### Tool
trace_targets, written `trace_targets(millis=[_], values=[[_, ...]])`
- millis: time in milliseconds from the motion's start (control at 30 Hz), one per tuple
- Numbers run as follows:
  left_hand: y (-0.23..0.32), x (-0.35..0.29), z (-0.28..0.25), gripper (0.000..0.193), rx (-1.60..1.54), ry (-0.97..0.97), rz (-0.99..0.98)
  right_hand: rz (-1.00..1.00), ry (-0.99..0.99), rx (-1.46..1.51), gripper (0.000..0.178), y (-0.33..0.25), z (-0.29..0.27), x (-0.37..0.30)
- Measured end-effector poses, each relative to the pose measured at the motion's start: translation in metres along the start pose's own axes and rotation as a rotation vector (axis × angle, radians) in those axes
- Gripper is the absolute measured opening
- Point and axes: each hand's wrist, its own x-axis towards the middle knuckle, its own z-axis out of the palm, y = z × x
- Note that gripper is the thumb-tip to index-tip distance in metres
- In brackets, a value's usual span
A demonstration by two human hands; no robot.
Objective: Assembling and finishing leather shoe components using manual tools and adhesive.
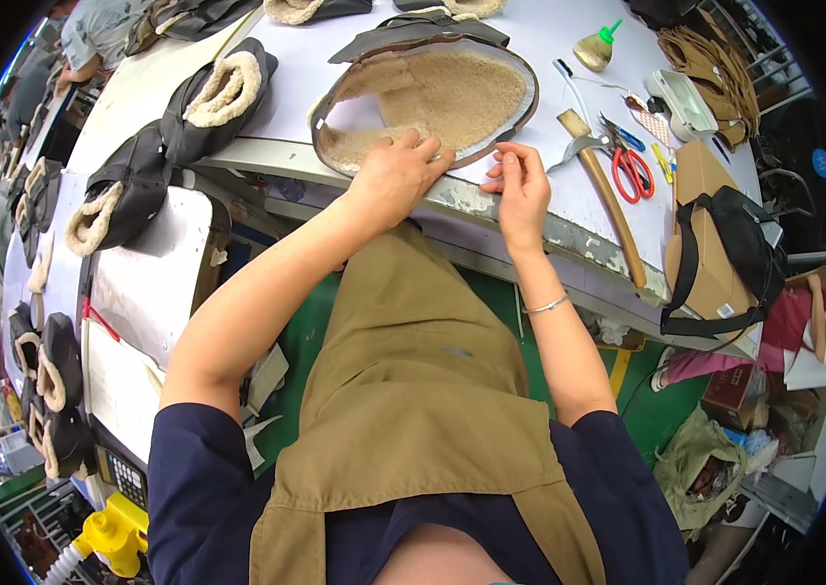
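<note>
L hand [398, 175]: fingers [428, 148] slightly apart, resting on fleece just inside near rim of dark fleece-lined piece [462, 93], which lies open at front edge of worktop [545, 29]. R hand [520, 190]: fingers curled, just beside piece's R rim; can't tell if pinching or touching. Hammer [613, 210] & red-handled scissors [633, 177] further R.

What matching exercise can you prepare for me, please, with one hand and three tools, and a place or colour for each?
1. left hand
2. scissors
3. small bottle
4. wooden-handled tool

A. green-tipped
B. lying just left of something red-handled
C. red-handled
D. fingers on fleece lining

Pairs: 1-D, 2-C, 3-A, 4-B
</note>
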Motion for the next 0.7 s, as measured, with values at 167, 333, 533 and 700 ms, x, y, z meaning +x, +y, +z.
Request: trace_targets(millis=[167, 333, 533, 700], values=[[-0.003, 0.013, -0.004, 0.067, 0.001, -0.104, 0.002, -0.105, -0.084, -0.331, 0.020, -0.001, -0.017, 0.011], [-0.004, 0.024, 0.002, 0.080, 0.012, -0.111, 0.023, -0.455, -0.223, -0.715, 0.034, -0.004, -0.021, 0.018], [0.001, 0.035, 0.007, 0.073, 0.044, -0.158, 0.005, -0.440, -0.237, -0.784, 0.034, 0.001, -0.019, 0.018], [-0.006, 0.034, 0.003, 0.066, 0.006, -0.155, 0.029, -0.342, -0.188, -0.590, 0.028, 0.005, -0.024, 0.022]])
